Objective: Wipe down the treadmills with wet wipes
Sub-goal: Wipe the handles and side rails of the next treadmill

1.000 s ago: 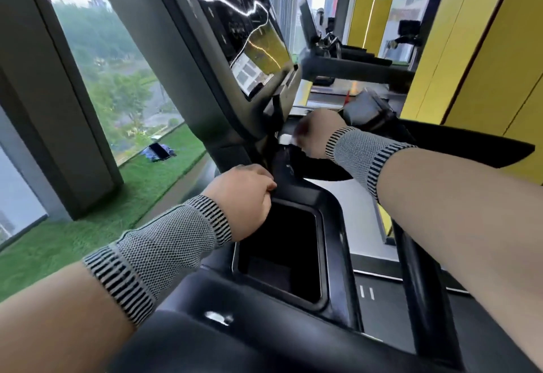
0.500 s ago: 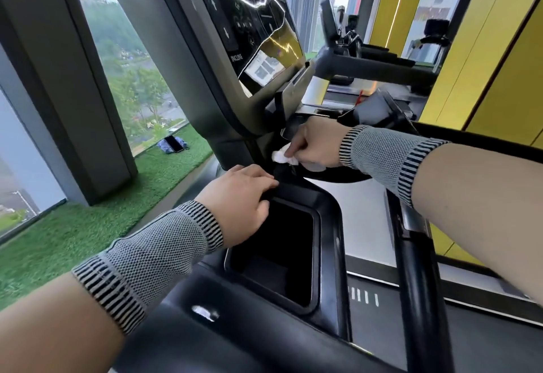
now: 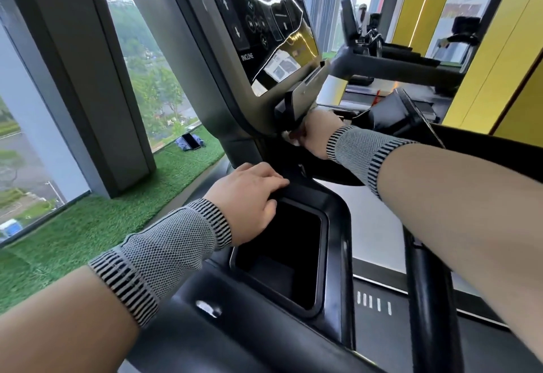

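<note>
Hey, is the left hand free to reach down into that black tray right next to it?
Probably yes. The left hand rests on the rim of the open black tray, holding nothing, and nothing covers the opening. The right hand is busy farther up under the console.

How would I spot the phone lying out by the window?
Start at the grey pillar between the window panes. On the green turf at its right foot lies a blue cloth, and the phone rests on it: the only dark slab on the grass.
</note>
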Demonstrator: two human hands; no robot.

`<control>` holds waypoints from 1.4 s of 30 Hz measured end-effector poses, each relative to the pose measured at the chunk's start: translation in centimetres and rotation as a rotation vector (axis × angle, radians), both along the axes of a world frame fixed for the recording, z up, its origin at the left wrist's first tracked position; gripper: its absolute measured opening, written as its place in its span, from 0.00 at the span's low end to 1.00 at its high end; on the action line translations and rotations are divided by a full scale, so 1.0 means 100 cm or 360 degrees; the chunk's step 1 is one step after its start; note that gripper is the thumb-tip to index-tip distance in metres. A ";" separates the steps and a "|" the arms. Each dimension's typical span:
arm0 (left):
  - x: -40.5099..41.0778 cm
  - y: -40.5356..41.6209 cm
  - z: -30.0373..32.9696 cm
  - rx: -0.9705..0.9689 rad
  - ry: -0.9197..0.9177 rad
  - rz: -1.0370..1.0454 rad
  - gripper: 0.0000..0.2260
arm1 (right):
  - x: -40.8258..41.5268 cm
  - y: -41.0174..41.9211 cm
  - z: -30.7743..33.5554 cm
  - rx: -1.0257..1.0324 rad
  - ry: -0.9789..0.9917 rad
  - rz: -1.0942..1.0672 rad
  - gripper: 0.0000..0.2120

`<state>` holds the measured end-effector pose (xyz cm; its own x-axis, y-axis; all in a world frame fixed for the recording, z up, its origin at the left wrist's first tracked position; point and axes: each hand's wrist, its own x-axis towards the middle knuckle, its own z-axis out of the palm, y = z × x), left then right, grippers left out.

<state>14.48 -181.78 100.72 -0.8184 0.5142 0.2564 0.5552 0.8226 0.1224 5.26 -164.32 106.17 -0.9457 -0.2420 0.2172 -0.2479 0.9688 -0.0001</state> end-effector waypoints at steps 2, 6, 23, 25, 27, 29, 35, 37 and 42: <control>0.000 -0.001 0.000 -0.0009 -0.0010 0.0003 0.21 | 0.004 0.000 -0.003 -0.0032 0.0017 0.0077 0.13; -0.002 -0.002 0.000 -0.0004 -0.0002 0.0010 0.21 | 0.029 0.008 -0.003 -0.0055 -0.0165 0.0344 0.12; -0.002 -0.003 -0.003 0.0016 0.0001 -0.0007 0.21 | 0.051 0.016 -0.012 0.0019 -0.0032 0.0435 0.13; -0.003 -0.004 -0.003 -0.0011 0.0006 -0.0003 0.21 | 0.063 0.018 -0.011 0.0023 -0.0195 0.0564 0.12; -0.004 -0.005 -0.004 -0.0015 0.0001 0.0008 0.21 | 0.062 0.016 -0.008 0.0070 -0.0208 0.0553 0.17; -0.002 -0.004 -0.004 0.0002 -0.0002 0.0006 0.21 | 0.054 0.013 -0.007 0.0081 -0.0104 0.0406 0.22; -0.002 -0.005 -0.003 -0.0049 0.0000 -0.0019 0.21 | 0.072 0.012 -0.002 0.0122 -0.0292 0.0559 0.11; 0.000 -0.006 -0.002 -0.0080 0.0019 -0.0049 0.20 | 0.070 0.013 -0.002 0.0127 -0.0216 0.0468 0.14; 0.013 -0.013 -0.005 -0.0262 0.0018 -0.0084 0.22 | 0.074 0.010 -0.010 0.0081 -0.0139 0.0512 0.12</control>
